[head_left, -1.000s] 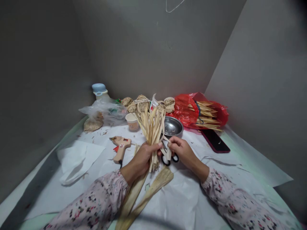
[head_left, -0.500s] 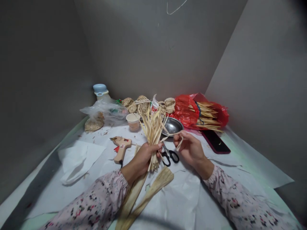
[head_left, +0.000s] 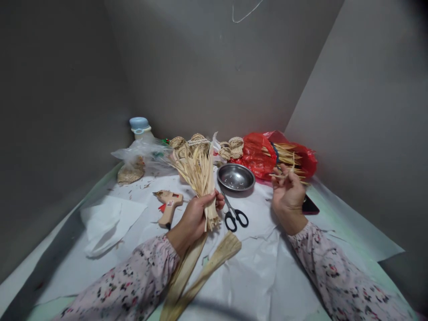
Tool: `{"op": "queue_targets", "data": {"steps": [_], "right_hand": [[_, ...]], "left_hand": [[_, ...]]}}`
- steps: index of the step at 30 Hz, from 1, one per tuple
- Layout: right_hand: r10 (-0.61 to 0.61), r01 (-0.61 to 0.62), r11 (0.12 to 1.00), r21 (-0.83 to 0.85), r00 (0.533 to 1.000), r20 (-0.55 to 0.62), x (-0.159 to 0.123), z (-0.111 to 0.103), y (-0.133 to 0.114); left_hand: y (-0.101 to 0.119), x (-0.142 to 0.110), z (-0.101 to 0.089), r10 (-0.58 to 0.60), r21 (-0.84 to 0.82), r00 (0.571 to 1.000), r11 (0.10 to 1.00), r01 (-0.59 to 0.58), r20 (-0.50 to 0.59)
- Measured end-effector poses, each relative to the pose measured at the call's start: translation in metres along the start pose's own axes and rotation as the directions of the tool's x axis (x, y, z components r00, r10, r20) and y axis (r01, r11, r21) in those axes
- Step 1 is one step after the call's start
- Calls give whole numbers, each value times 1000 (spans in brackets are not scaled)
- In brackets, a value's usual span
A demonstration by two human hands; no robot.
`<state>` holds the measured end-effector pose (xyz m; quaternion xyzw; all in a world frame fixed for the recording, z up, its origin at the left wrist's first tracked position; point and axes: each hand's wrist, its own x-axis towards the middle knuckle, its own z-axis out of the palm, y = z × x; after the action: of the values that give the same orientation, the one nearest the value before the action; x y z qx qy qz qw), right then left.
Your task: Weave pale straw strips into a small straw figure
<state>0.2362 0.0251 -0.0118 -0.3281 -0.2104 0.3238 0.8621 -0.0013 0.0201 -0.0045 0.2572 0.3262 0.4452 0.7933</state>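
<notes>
The left hand grips a bundle of dried straw strips tightly. The right hand is half-open before a red plastic bag, any hold unclear; scissors and a steel bowl lie between.

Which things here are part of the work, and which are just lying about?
Part of the work, probably: left hand gripping dried leaf strips; right hand by the strips in the red plastic bag; scissors.
Lying about: hot glue gun, steel bowl, phone.
</notes>
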Motion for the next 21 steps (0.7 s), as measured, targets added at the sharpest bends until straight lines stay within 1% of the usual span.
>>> {"op": "queue_targets", "data": {"steps": [2, 3, 4, 5, 6, 7, 9, 11, 13, 15, 17, 18, 19, 21], "right_hand": [[102, -97, 994, -51, 990, 94, -6, 3, 2], [174, -161, 983, -94, 972, 160, -12, 5, 4], [247, -218, 965, -146, 941, 232, -20, 9, 7], [317, -256, 941, -222, 899, 303, -30, 12, 9], [364, -261, 916, -305, 861, 356, -40, 16, 12], [397, -249, 893, -374, 826, 400, -50, 20, 14], [411, -169, 865, -472, 778, 475, -67, 27, 16], [434, -125, 845, -520, 728, 531, -78, 30, 15], [462, -127, 833, -538, 695, 551, -81, 31, 12], [461, -122, 840, -528, 675, 576, -80, 32, 9], [426, -77, 860, -504, 653, 627, -80, 33, 6], [409, -47, 867, -496, 637, 653, -80, 33, 6], [401, -20, 867, -497, 620, 674, -81, 34, 7], [414, 25, 849, -527, 590, 694, -85, 35, 9]], "left_hand": [[1, -2, 2, 20, 15, 1000, 1000, -21, 18], [1, -3, 3, 23, 32, 999, 999, -24, 33], [0, -4, 3, 22, 53, 998, 998, -24, 52], [-1, -5, 3, 17, 77, 997, 997, -23, 73], [-3, -5, 2, 7, 103, 995, 995, -17, 102], [-5, -5, 2, 5, 125, 991, 992, -22, 134], [-10, -5, 1, 32, 155, 980, 986, -63, 197], [-13, -4, 0, 76, 182, 964, 975, -124, 254], [-12, -6, 1, 111, 250, 952, 950, -186, 286], [-9, -9, 4, 150, 366, 947, 896, -251, 283], [-4, -12, 8, 233, 467, 936, 818, -335, 264], [-2, -12, 9, 255, 496, 927, 789, -363, 273], [0, -13, 10, 272, 516, 921, 766, -382, 278], [0, -11, 12, 269, 538, 924, 754, -378, 272]]}}
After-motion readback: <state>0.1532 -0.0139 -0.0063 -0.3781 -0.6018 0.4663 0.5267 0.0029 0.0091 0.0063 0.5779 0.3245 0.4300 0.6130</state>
